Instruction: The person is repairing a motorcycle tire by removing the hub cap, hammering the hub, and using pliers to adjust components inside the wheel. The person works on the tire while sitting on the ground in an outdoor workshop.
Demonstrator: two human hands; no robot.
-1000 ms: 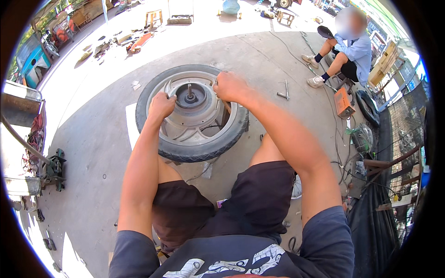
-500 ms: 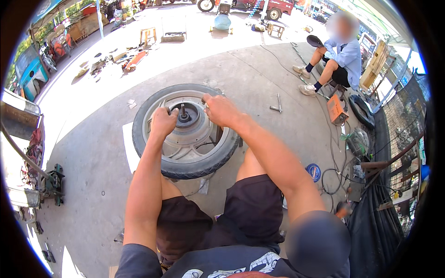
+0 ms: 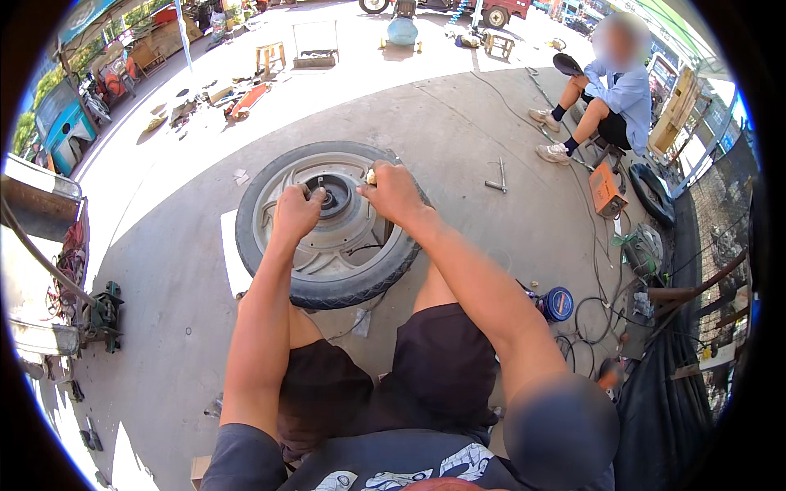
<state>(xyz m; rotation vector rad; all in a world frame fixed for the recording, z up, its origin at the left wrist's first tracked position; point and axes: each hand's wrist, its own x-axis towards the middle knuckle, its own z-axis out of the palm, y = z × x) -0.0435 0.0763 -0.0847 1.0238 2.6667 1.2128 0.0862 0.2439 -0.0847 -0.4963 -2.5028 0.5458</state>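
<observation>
A spoked motor wheel with a black tyre (image 3: 323, 296) lies flat on the ground in front of my knees. Its round hub (image 3: 348, 206) faces up, with a short axle (image 3: 328, 199) standing at the middle. My left hand (image 3: 298, 213) is closed, thumb and fingertips at the axle's left side; whatever they pinch is hidden. On the right of the hub, over the rim, my right hand (image 3: 395, 195) is curled closed. A small pale yellowish bit shows at its fingers, too small to name.
A T-shaped wrench (image 3: 499, 178) lies right of the wheel. Nearer me stands a blue-lidded round tub (image 3: 558, 304). Cables run past an orange box-shaped machine (image 3: 607, 190). A seated person (image 3: 624, 102) is at the far right. A white sheet (image 3: 235, 245) lies partly under the wheel.
The whole view has shifted slightly. My left fingertips are now closer over the axle, covering more of it. My right hand has turned a little, and a pale bit shows at its fingers.
</observation>
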